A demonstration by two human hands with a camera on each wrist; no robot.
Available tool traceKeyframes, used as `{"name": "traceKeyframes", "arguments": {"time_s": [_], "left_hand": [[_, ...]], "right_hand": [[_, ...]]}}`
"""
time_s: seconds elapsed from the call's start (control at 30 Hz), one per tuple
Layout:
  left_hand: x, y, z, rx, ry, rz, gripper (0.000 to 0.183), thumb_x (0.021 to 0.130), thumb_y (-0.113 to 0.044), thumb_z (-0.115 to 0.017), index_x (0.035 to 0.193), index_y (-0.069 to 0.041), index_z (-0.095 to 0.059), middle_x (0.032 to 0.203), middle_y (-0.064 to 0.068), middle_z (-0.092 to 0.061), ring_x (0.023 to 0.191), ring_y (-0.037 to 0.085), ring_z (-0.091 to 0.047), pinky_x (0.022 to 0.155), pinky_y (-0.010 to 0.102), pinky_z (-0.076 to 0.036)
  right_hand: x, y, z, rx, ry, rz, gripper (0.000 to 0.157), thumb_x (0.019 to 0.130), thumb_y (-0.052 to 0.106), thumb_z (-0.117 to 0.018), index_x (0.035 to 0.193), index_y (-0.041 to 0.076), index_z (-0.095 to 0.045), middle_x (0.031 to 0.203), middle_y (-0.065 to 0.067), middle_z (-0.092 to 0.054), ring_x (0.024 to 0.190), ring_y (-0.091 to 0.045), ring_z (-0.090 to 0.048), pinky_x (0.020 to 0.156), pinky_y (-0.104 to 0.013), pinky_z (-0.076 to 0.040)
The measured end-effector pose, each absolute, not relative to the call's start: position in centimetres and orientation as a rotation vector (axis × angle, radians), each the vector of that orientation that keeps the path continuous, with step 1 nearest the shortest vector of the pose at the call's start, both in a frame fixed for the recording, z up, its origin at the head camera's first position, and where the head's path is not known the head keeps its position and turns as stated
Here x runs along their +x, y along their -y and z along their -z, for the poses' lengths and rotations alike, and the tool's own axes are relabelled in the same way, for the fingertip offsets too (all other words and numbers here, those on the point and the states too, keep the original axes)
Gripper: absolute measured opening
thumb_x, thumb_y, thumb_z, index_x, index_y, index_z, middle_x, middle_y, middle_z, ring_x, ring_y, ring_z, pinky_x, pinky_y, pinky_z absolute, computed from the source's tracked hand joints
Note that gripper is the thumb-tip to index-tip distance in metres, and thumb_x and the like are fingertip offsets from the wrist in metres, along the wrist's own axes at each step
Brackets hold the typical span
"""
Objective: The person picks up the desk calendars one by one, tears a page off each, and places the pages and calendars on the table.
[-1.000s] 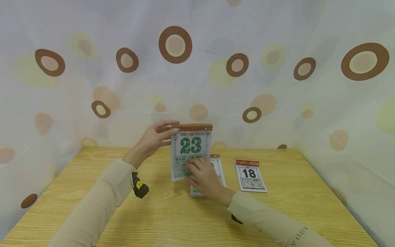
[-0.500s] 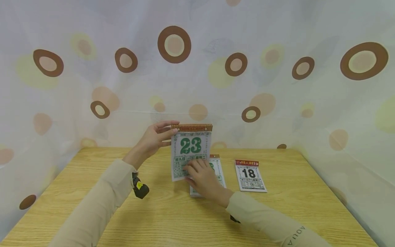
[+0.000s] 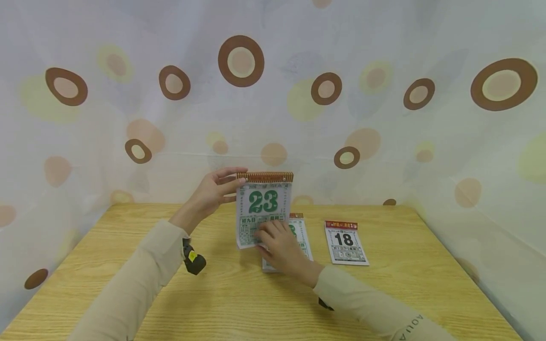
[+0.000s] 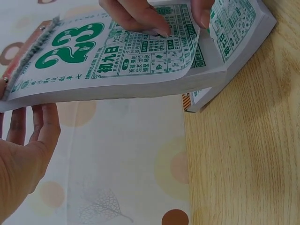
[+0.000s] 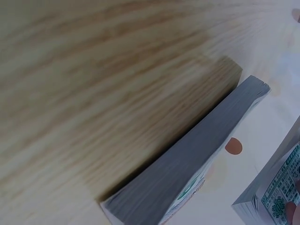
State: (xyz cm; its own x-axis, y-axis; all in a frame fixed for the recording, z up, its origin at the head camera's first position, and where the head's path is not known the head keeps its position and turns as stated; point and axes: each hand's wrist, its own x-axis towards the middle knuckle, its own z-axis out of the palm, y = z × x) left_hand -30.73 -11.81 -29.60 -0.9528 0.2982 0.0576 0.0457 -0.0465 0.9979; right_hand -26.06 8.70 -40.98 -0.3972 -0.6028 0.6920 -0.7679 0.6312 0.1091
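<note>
My left hand (image 3: 209, 192) grips the upper left corner of a thick tear-off calendar (image 3: 263, 201), its thumb in front and its fingers behind. The calendar stands tilted up above the table, with a striped brown header and a green 23 on its top page. At its lower right, my right hand (image 3: 281, 244) pinches the top page (image 4: 140, 51), fingers on the front and thumb at the edge. In the left wrist view the page's lower edge curls away from the pad. Behind the right hand lies a second tear-off calendar (image 3: 302, 239) with green print, partly covered.
A smaller calendar (image 3: 345, 241) with a red header and a black 18 lies to the right on the wooden table (image 3: 222, 298). A pale curtain (image 3: 273, 118) with brown ring shapes hangs behind the table. The second calendar's thick side (image 5: 183, 164) shows in the right wrist view.
Both hands keep nearly the same place. The right hand has shifted very slightly left, and the lower edge of the held calendar sits a touch higher.
</note>
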Motion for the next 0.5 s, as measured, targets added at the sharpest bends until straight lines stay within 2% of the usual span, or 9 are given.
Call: {"name": "traceKeyframes", "arguments": {"time_s": [0.2,0.5], "left_hand": [[-30.74,11.8,29.64,0.378,-2.036,-2.129,0.039,0.088,-0.015,-0.061,0.126,-0.01,-0.053,0.114,0.004,-0.058,0.101,0.016,-0.059,0.091,0.041,-0.049],[-30.63,11.8,29.42,0.399,-2.042,-2.121,0.041,0.087,-0.016,-0.062,0.127,-0.01,-0.052,0.116,0.005,-0.057,0.101,0.016,-0.059,0.091,0.041,-0.049]], "right_hand": [[-26.02,-8.6,41.11,1.062,2.141,-0.386,0.019,0.075,0.014,-0.072,0.09,0.013,-0.059,0.099,-0.001,-0.057,0.092,-0.017,-0.051,0.08,-0.032,-0.043],[-25.94,-8.25,41.13,1.038,2.144,-0.492,0.01,0.077,0.012,-0.065,0.086,0.012,-0.06,0.097,-0.002,-0.056,0.094,-0.018,-0.051,0.081,-0.034,-0.042]]}}
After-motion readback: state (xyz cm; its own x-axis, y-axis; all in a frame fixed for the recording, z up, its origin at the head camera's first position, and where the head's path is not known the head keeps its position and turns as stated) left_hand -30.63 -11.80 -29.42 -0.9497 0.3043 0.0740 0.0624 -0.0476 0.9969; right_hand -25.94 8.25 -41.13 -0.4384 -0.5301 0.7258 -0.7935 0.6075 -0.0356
